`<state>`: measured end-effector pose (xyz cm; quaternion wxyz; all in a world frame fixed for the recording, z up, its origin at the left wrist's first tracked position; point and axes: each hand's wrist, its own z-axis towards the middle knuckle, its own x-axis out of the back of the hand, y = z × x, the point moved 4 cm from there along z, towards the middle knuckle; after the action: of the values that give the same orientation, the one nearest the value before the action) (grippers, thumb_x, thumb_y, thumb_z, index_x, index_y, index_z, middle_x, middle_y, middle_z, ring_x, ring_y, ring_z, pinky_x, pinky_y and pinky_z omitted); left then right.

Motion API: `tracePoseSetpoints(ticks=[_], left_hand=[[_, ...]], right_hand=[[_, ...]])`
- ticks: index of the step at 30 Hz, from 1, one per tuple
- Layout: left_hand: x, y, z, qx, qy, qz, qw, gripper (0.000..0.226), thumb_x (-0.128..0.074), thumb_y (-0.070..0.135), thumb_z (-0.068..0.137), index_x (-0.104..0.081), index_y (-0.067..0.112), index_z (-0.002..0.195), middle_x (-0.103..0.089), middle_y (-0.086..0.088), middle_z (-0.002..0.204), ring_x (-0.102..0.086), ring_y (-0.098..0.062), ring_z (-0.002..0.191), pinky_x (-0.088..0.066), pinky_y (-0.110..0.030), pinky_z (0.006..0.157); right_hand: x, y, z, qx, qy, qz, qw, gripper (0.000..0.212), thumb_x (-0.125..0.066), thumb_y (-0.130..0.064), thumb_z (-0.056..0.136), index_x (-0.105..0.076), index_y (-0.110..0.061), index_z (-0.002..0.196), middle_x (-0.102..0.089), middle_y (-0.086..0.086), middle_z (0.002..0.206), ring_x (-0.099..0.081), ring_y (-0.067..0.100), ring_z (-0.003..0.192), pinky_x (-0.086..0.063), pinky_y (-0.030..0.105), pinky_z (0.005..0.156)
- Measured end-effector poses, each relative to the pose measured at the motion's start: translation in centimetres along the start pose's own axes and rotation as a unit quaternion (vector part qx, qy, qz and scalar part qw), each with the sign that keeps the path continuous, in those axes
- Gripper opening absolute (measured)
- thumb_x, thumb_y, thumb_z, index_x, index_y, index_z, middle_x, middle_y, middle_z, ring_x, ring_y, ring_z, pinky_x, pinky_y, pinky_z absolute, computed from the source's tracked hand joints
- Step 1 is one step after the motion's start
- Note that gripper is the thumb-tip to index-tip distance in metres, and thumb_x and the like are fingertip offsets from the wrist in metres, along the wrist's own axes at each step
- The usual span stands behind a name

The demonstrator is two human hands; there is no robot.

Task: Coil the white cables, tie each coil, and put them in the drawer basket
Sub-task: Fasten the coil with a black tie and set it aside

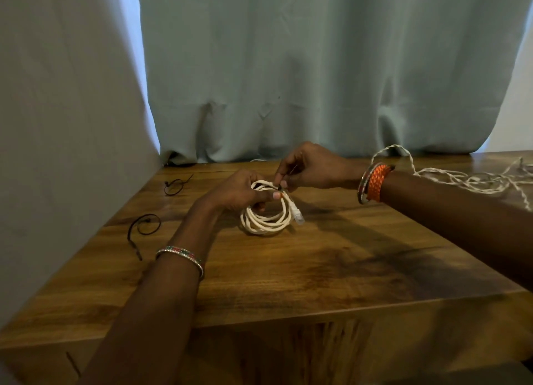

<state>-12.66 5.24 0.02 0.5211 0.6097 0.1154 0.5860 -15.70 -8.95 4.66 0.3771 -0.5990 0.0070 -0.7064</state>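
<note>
- Head view: my left hand point(239, 192) grips the white cable coil point(266, 215), propped on the desk point(317, 269).
- My right hand's fingers point(281, 179) pinch a dark tie at its top.
- Light and springy; I'd hold the bundled strands.
- Loose cable point(461, 179) lies beyond.

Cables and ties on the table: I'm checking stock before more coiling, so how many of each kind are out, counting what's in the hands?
White cables: 2, one coil gripped by the left hand, one loose tangle at the right.
Black ties: 3, two spare on the table, one pinched by the right hand at the coil.
Total: 5
</note>
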Motion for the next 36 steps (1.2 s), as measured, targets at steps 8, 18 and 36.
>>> tracePoseSetpoints(ticks=[8, 18, 36], left_hand=[[-0.3, 0.5, 0.0, -0.023, 0.006, 0.001, 1.000, 0.008, -0.071, 0.015, 0.081, -0.071, 0.014, 0.089, -0.065, -0.001, 0.064, -0.057, 0.000, 0.048, -0.044, -0.012, 0.047], [-0.1, 0.4, -0.1, -0.016, 0.036, -0.013, 0.999, 0.017, -0.072, 0.016, 0.080, -0.071, 0.005, 0.093, -0.065, 0.000, 0.059, -0.056, -0.005, 0.049, -0.042, -0.014, 0.047], [0.8, 1.0, 0.2, -0.060, 0.121, -0.167, 0.977, 0.027, -0.063, 0.003, 0.085, -0.058, 0.005, 0.111, -0.063, 0.001, 0.080, -0.060, 0.003, 0.052, -0.050, -0.010, 0.054]], right_hand=[[0.1, -0.9, 0.9, -0.092, -0.026, 0.024, 0.995, 0.016, -0.070, -0.001, 0.079, -0.065, -0.003, 0.094, -0.065, 0.002, 0.080, -0.064, 0.008, 0.068, -0.049, 0.011, 0.055], [0.2, -1.7, 0.9, -0.062, -0.007, -0.066, 0.996, 0.014, -0.069, -0.001, 0.080, -0.068, -0.005, 0.093, -0.063, -0.005, 0.074, -0.061, 0.004, 0.067, -0.050, 0.011, 0.058], [-1.1, 1.4, -1.4, -0.169, -0.035, 0.181, 0.968, 0.030, -0.070, -0.025, 0.083, -0.055, -0.027, 0.108, -0.066, 0.000, 0.106, -0.062, 0.013, 0.096, -0.050, 0.030, 0.084]])
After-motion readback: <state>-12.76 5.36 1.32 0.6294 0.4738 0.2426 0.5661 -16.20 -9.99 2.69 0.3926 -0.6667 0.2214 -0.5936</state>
